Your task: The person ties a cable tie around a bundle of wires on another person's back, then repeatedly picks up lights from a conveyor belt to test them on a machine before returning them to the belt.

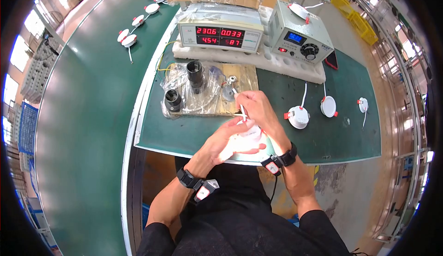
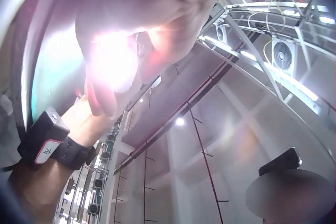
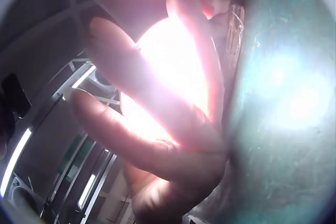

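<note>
My left hand (image 1: pixel 224 140) holds a round white downlight (image 1: pixel 249 133) from below, thumb on its back and fingers under it. The downlight is lit; its face (image 3: pixel 173 61) glares bright white in the right wrist view. My right hand (image 1: pixel 258 110) pinches the lamp's white cable (image 1: pixel 242 111) between thumb and fingers. The cable's upper end points at a small metal fitting (image 1: pixel 231 79) on the wooden board (image 1: pixel 247 73). In the left wrist view the glowing lamp (image 2: pixel 114 64) washes out the detail around the fingers.
Behind the board stand a power meter (image 1: pixel 221 34) with red digits and a grey supply box (image 1: pixel 300 36) with a knob. Two black cylinders (image 1: pixel 195 75) stand on the board. Several downlights (image 1: pixel 298 117) lie at the right, others (image 1: pixel 129 41) on the green belt at the left.
</note>
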`<move>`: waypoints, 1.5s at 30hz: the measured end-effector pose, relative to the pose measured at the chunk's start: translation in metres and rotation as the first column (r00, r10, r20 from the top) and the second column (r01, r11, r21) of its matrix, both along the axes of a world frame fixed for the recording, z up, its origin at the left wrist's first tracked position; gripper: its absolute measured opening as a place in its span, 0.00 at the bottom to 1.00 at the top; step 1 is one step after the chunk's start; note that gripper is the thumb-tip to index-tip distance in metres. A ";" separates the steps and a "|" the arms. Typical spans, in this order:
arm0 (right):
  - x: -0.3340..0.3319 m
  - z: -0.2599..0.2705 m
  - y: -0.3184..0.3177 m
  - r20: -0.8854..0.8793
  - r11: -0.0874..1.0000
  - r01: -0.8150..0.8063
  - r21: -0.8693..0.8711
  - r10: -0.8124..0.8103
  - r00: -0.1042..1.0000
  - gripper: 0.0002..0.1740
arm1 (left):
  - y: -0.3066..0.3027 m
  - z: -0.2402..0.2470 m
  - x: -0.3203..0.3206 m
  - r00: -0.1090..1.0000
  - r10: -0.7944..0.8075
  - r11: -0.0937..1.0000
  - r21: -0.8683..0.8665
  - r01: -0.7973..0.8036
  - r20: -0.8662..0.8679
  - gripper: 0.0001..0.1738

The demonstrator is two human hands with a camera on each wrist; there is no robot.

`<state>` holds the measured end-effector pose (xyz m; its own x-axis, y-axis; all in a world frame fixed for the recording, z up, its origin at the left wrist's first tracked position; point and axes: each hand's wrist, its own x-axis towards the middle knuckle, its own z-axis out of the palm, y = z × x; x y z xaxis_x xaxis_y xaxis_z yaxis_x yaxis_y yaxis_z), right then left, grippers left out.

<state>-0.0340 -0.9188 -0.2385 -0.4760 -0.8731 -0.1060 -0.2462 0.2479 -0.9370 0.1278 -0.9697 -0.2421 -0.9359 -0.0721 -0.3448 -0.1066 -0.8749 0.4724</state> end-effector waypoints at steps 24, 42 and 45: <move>0.002 -0.001 -0.001 0.032 0.999 0.033 -0.001 -0.033 0.999 0.19 | -0.001 -0.002 -0.008 1.000 -0.014 0.999 -0.038 0.015 0.025 0.23; 0.001 -0.003 -0.001 0.013 1.000 0.023 -0.005 -0.023 1.000 0.20 | -0.002 -0.004 -0.007 0.999 -0.034 0.998 -0.045 0.033 -0.004 0.23; 0.001 -0.003 -0.001 0.002 1.000 0.022 -0.009 -0.022 1.000 0.20 | -0.002 -0.005 -0.008 0.999 -0.039 0.999 -0.039 0.039 -0.005 0.23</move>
<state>-0.0328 -0.9200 -0.2419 -0.4949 -0.8633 -0.0991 -0.2393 0.2450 -0.9395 0.1199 -0.9721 -0.2469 -0.9404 -0.0490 -0.3366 -0.1370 -0.8513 0.5065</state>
